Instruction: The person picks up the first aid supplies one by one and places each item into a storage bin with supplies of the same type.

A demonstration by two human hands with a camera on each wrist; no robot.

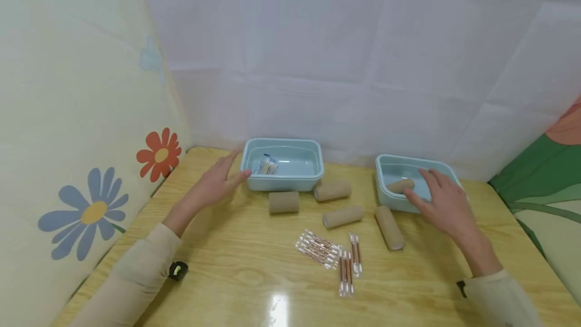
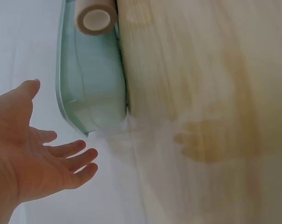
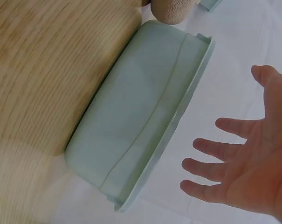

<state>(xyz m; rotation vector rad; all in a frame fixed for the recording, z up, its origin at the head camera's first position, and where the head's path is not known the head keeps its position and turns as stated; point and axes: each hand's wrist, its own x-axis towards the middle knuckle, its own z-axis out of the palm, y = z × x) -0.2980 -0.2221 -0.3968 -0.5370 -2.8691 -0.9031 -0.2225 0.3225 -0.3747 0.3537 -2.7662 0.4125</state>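
My left hand [image 1: 213,184] is beside the left end of a light blue plastic bin [image 1: 283,183], fingers spread and holding nothing. In that bin lies a small clear packet of white-tipped sticks [image 1: 268,165]. My right hand [image 1: 447,206] hovers at the near right side of a second light blue bin [image 1: 395,201], its fingers extended and nothing in them. Inside the second bin rests a cardboard tube [image 1: 400,185]. The right wrist view shows the fingers [image 3: 210,149] apart from the bin's rim [image 3: 171,130]; in the left wrist view, the left palm faces the first bin [image 2: 96,74].
Several cardboard tubes lie between and before the bins, among them a short one [image 1: 284,202] and a slanted one [image 1: 389,228]. Nearer me are clear-wrapped brown sticks with white tips [image 1: 317,249] on the wooden table [image 1: 218,276]. A white cloth [image 1: 308,64] hangs behind.
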